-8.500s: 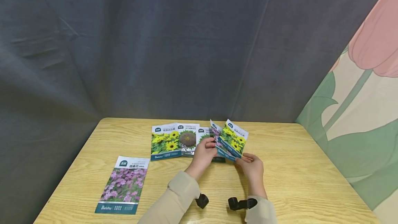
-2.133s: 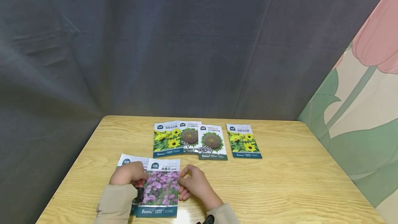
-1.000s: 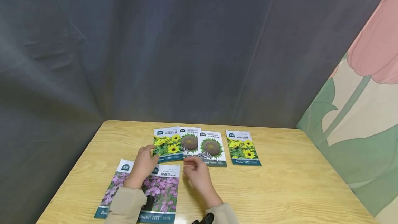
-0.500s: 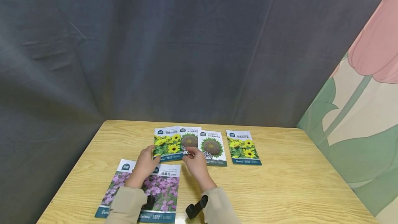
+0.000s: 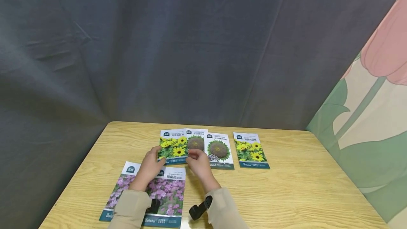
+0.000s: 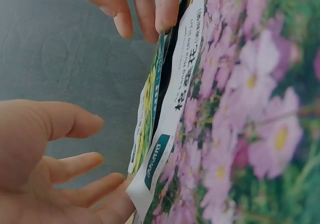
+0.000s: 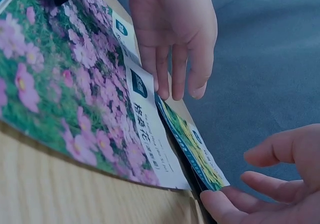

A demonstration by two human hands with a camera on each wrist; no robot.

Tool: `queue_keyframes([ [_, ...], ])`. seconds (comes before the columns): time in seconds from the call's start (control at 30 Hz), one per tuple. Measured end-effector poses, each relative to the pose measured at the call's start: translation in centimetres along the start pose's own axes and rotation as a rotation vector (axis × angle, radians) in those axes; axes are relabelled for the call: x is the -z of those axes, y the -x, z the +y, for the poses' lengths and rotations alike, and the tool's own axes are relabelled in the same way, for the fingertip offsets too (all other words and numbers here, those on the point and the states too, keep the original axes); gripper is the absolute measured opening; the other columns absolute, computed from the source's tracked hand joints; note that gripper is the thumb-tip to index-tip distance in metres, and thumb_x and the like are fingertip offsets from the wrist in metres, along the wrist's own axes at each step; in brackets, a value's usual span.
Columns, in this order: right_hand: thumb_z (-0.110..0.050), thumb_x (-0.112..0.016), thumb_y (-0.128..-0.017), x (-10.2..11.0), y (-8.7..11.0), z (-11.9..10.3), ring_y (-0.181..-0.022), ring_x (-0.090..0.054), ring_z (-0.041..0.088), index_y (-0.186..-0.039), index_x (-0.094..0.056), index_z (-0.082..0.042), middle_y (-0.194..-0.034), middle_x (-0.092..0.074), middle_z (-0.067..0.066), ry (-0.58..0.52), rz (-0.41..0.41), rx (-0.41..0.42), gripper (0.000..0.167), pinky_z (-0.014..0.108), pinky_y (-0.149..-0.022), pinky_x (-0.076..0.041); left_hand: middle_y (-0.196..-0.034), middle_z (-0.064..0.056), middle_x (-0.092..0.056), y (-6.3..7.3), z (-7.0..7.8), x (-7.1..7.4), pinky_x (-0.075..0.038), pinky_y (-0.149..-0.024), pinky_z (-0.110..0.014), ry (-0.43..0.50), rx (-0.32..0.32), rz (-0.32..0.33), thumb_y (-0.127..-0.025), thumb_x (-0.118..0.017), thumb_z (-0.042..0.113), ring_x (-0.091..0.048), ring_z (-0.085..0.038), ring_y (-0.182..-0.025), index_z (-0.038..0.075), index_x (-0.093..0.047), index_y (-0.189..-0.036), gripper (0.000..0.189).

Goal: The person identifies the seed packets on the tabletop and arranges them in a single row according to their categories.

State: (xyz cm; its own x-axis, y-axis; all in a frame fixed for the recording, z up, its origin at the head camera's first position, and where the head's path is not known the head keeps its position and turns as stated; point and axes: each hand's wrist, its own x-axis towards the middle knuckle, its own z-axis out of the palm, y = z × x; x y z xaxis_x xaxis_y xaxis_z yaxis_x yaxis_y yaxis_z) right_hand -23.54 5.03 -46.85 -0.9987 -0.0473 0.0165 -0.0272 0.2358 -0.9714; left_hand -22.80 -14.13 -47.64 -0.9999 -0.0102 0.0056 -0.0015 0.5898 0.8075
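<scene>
In the head view a yellow-flower seed packet (image 5: pixel 173 147) lies at the back left, partly over a sunflower-head seed packet (image 5: pixel 195 142). At its left edge is my left hand (image 5: pixel 148 167), thumb apart from the fingers. My right hand (image 5: pixel 199 165) is at its lower right corner. In the right wrist view my right fingers (image 7: pixel 235 199) reach that packet's edge, with the thumb held away. The left wrist view shows my left fingers (image 6: pixel 107 189) close by the packet's other end. Two pink-flower seed packets (image 5: pixel 168 193) lie under and beside my left forearm.
Another sunflower-head packet (image 5: pixel 219 151) lies right of my right hand. Farther right is a second yellow-flower packet (image 5: pixel 251 151). The wooden table (image 5: pixel 302 186) ends at a grey curtain (image 5: pixel 190 52), with a flower-painted wall (image 5: pixel 375 123) on the right.
The hands first held a yellow-flower and a pink-flower packet at the back; the pink one now lies beside the other pink. Both hands then moved to the left yellow-flower packet.
</scene>
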Motion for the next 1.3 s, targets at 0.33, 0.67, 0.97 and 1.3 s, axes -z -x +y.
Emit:
queue_keyframes([
  [0.33,0.007,-0.059,-0.087,0.0,0.0,0.4,-0.104,-0.066,0.036,-0.12,-0.065,0.011,-0.114,-0.068,0.025,0.036,0.046,0.045,0.034,0.038,-0.08,-0.058,-0.152,-0.031,-0.039,-0.1,0.3,0.3,-0.041,-0.109,-0.061,0.182,0.029,0.03,-0.102,-0.052,0.006,-0.04,-0.051,-0.137,-0.007,-0.039,-0.149,0.051],
  [0.67,0.011,-0.062,-0.086,0.1,0.1,0.8,-0.089,-0.065,0.022,-0.113,-0.069,0.009,-0.108,-0.07,0.022,-0.038,0.129,0.046,0.028,0.027,-0.072,-0.056,-0.143,-0.028,-0.051,-0.1,0.3,0.5,-0.051,-0.102,-0.052,0.271,0.022,0.157,-0.094,-0.054,-0.008,-0.054,-0.045,-0.128,-0.006,-0.054,-0.138,0.044],
  [0.97,0.011,-0.068,-0.084,0.8,0.4,1.4,-0.093,-0.069,0.028,-0.112,-0.069,0.011,-0.108,-0.069,0.024,-0.095,0.16,0.033,0.028,0.028,-0.074,-0.059,-0.147,-0.026,-0.047,0.2,0.7,1.0,-0.053,-0.101,-0.046,0.394,0.057,0.096,-0.095,-0.057,-0.009,-0.055,-0.04,-0.128,-0.003,-0.05,-0.143,0.049],
  [1.3,0.008,-0.065,-0.086,2.6,1.0,2.1,-0.109,-0.065,0.031,-0.134,-0.057,0.011,-0.127,-0.063,0.028,-0.227,0.027,-0.065,0.049,0.029,-0.072,-0.056,-0.148,-0.028,-0.042,0.6,1.1,1.2,-0.053,-0.097,-0.04,0.538,0.054,-0.016,-0.093,-0.056,-0.008,-0.049,-0.045,-0.133,-0.006,-0.043,-0.147,0.056],
])
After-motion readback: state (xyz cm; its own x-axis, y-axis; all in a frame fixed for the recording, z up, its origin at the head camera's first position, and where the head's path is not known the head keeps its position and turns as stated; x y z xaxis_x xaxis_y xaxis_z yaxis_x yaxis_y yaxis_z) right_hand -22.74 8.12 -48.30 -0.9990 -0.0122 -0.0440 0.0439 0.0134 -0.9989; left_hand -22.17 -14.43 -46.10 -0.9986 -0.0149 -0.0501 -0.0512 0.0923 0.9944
